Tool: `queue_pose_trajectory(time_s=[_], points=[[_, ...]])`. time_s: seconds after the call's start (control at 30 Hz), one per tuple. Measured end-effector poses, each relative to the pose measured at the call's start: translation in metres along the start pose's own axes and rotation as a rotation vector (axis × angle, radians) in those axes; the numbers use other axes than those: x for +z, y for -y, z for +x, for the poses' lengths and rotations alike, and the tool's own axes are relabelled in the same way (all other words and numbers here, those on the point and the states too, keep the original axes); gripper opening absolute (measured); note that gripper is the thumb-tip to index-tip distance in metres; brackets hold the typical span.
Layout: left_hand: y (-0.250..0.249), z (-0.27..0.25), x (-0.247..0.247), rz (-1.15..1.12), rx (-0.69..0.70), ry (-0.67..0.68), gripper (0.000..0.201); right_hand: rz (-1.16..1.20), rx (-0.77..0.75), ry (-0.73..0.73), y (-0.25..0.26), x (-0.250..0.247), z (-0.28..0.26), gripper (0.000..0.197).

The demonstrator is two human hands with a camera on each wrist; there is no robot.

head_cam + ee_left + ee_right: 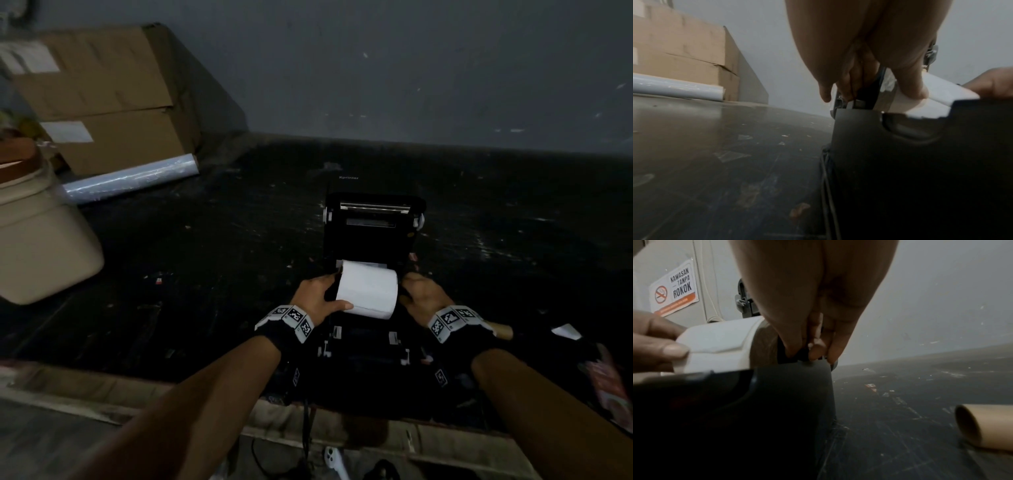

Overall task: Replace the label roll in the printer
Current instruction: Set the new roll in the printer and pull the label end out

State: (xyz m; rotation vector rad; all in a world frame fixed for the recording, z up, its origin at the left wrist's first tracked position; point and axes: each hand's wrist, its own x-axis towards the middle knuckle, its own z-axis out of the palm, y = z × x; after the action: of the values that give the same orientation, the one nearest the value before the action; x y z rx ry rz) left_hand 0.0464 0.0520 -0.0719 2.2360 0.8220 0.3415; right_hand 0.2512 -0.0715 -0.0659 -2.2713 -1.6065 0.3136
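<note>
- Head view: the left hand (pixel 317 298) grips the label roll (pixel 368 291) low in the open printer (pixel 373 226); the right hand (pixel 423 296) curls at its other end. Seating the roll looks in hand.
- Left wrist view: the thumb (pixel 910 81) presses the roll; next, likely aligning its ends with the holders.
- Right wrist view: fingers (pixel 816 348) pinch a black part beside the roll; an empty cardboard tube (pixel 982 426) lies on the dark scuffed table (pixel 910 394), by a grey wall (pixel 941 296).

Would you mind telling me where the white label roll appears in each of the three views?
Head: label roll at centre, in the open printer.
Left wrist: right of centre, under the thumb.
Right wrist: left of centre.
Shared landmark: the printer's black body.
</note>
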Motion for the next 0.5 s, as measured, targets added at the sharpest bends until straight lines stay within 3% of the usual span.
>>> queue_pose_trajectory(time_s=[0.13,0.37,0.5], points=[[-0.002,0.003,-0.001,0.004,-0.012,0.014,0.062,-0.016,0.021,0.036,0.007,-0.008,-0.004,0.022],[-0.003,0.001,0.003,0.031,-0.037,0.047,0.068,0.017,0.045,0.020,0.010,-0.009,-0.005,0.023],[-0.007,0.004,0.003,0.073,-0.069,0.058,0.071,0.174,0.169,-0.169,0.012,-0.016,-0.015,0.026]])
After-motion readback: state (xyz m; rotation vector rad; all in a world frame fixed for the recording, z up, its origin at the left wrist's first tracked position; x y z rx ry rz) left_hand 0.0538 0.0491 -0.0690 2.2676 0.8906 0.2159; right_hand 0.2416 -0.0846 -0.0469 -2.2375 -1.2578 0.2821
